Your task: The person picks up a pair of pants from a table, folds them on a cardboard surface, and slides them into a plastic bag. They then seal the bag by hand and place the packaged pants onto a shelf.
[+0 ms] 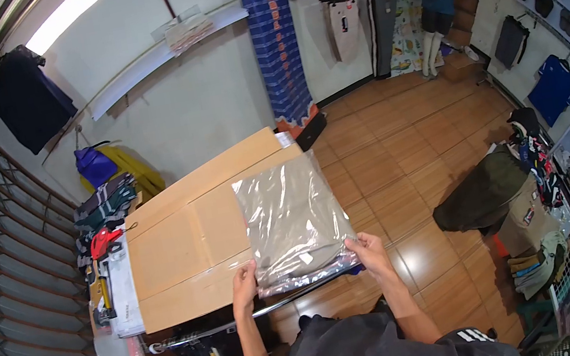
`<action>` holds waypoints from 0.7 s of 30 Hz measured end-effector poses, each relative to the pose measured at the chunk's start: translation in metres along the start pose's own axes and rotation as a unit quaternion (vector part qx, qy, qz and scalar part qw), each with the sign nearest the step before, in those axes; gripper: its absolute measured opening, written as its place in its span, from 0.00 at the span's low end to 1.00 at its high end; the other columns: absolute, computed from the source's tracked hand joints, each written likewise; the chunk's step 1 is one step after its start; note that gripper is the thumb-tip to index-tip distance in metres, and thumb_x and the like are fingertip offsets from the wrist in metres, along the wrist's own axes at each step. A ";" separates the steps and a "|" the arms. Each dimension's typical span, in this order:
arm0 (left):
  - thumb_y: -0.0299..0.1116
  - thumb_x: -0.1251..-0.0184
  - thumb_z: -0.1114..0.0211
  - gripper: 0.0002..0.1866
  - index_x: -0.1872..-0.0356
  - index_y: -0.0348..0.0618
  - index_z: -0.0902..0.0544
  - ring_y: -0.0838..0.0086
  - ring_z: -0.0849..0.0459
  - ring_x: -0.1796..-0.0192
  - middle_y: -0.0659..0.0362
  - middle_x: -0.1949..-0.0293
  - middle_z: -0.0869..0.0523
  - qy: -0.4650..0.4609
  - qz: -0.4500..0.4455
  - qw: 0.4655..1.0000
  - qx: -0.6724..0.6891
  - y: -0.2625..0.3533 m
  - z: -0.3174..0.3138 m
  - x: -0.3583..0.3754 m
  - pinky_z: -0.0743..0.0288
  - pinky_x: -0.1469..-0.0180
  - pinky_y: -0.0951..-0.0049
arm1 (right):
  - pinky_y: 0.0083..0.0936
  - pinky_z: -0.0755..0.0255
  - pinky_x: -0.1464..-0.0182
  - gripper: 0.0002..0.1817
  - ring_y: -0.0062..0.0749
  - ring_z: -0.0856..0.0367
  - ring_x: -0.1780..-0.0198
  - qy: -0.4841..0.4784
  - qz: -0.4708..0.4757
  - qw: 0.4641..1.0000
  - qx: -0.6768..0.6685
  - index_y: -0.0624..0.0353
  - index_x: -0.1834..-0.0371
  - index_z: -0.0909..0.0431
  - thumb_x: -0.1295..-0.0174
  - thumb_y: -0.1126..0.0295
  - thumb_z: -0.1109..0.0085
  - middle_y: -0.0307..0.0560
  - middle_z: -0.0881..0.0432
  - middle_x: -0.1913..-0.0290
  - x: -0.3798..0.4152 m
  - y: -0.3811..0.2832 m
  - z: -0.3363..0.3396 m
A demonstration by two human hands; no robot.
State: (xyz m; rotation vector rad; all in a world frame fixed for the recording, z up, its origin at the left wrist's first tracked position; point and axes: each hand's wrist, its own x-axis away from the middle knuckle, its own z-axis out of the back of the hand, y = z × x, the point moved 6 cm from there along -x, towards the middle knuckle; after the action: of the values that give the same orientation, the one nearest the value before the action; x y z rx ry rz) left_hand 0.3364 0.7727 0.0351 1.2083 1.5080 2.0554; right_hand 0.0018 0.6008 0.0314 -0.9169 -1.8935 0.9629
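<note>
A folded greyish-tan garment in a clear plastic bag (291, 215) spans the space between my two hands, its shiny film catching the light. My left hand (244, 283) pinches the bag's near left corner. At the near right corner, my right hand (366, 249) grips the edge with the thumb on top. The bag's far part overlaps the flat cardboard sheet (174, 239), and its right side extends past the cardboard over the floor. Along the near edge, another layer of patterned packaging shows beneath the garment.
Left of the cardboard lie a red tape dispenser (104, 242), a yellow-black cutter (107, 297) and folded clothes (106, 202). A metal rail (206, 334) with hanging garments runs below the near edge. Tiled floor (410, 194) stretches right, toward a dark green bundle (486, 192). A blue pillar (276, 42) stands behind.
</note>
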 end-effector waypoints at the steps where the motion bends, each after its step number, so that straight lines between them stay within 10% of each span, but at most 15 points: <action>1: 0.56 0.23 0.31 0.28 0.47 0.36 0.16 0.81 0.27 0.77 0.67 0.74 0.23 -0.009 0.010 0.999 -0.032 0.006 -0.019 0.003 0.33 0.75 0.80 | 0.26 0.16 0.59 0.18 0.27 0.10 0.61 -0.019 -0.007 1.000 0.008 0.71 0.40 0.19 0.29 0.72 0.29 0.51 0.08 0.59 0.006 -0.011 0.015; 2: 0.57 0.24 0.31 0.28 0.49 0.36 0.15 0.84 0.37 0.79 0.72 0.78 0.30 -0.013 -0.008 0.999 -0.050 0.013 -0.040 0.008 0.44 0.77 0.79 | 0.26 0.15 0.59 0.19 0.28 0.10 0.61 -0.038 -0.014 0.999 0.016 0.69 0.39 0.20 0.29 0.72 0.29 0.51 0.09 0.58 0.013 -0.021 0.031; 6: 0.48 0.24 0.28 0.28 0.39 0.30 0.16 0.71 0.16 0.55 0.53 0.52 0.11 -0.038 0.034 0.993 -0.104 0.012 -0.109 -0.006 0.21 0.52 0.69 | 0.29 0.14 0.57 0.28 0.32 0.09 0.59 -0.117 -0.050 0.989 0.068 0.65 0.28 0.28 0.28 0.71 0.29 0.51 0.09 0.57 0.026 -0.044 0.103; 21: 0.24 0.32 0.27 0.21 0.39 0.33 0.18 0.74 0.13 0.49 0.56 0.49 0.10 -0.234 -0.097 0.965 -0.063 0.112 -0.403 -0.010 0.19 0.43 0.71 | 0.21 0.23 0.52 0.15 0.21 0.15 0.55 -0.101 -0.155 0.982 0.029 0.58 0.44 0.20 0.30 0.69 0.28 0.38 0.12 0.53 0.015 -0.073 0.284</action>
State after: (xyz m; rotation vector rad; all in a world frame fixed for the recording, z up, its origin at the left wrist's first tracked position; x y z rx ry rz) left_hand 0.0540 0.4706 0.0963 1.3202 1.1979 1.5699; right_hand -0.2716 0.5018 -0.0108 -0.4833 -2.0902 0.9416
